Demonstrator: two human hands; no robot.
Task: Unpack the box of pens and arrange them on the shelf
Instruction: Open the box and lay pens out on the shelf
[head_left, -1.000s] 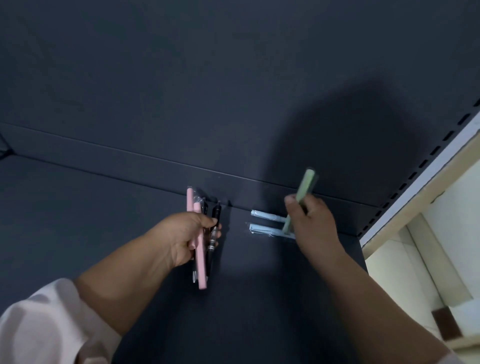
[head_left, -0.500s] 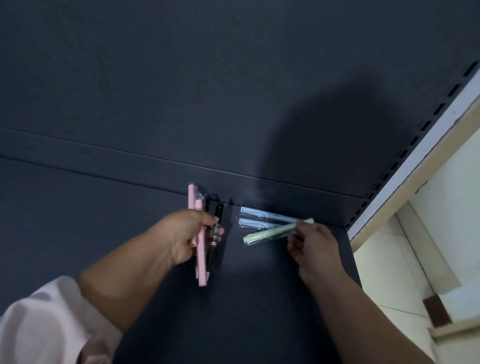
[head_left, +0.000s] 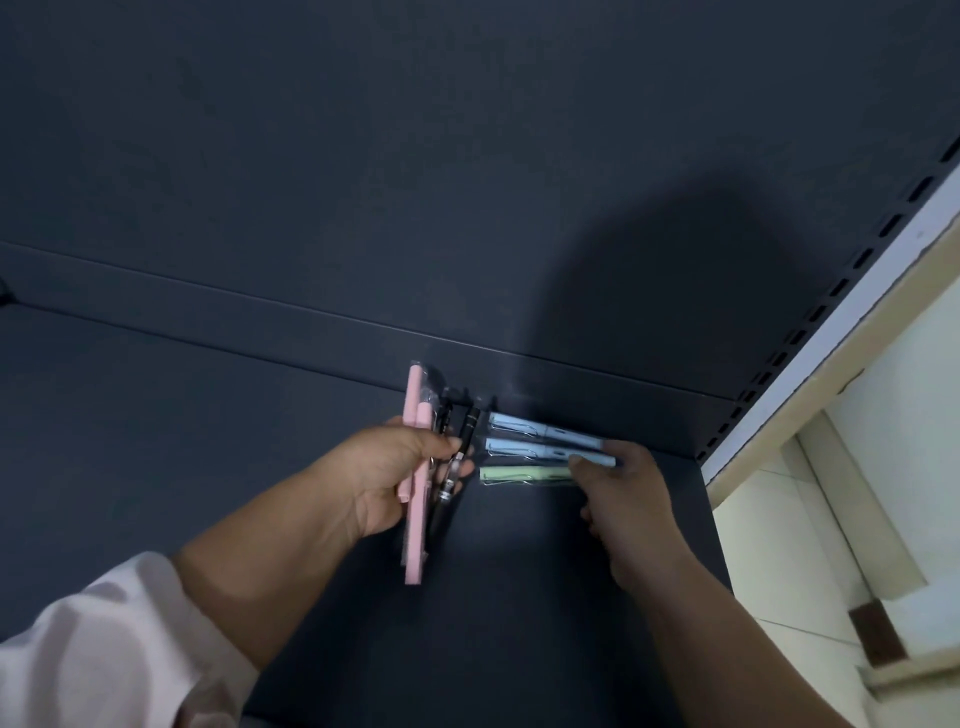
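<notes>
Item: green pen (head_left: 524, 474), laid flat on the shelf (head_left: 208, 441) just below two parallel blue pens (head_left: 540, 427), evidently so a row is formed; its right end is pinched by the right hand (head_left: 628, 499). Pink pens (head_left: 415, 530) and black pens (head_left: 460, 457) are gripped as a bunch in the left hand (head_left: 400, 478), presumably as stock.

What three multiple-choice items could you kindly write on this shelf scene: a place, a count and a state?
1. Where is the green pen? A in a box; B on the shelf, nearer than the blue pens; C behind the blue pens.
2. How many blue pens? A one; B four; C two.
3. The left hand is: A gripping pink and black pens; B empty; C flat on the shelf.
B: it lies nearest the person. C: two lie side by side. A: fingers curl round them.
</notes>
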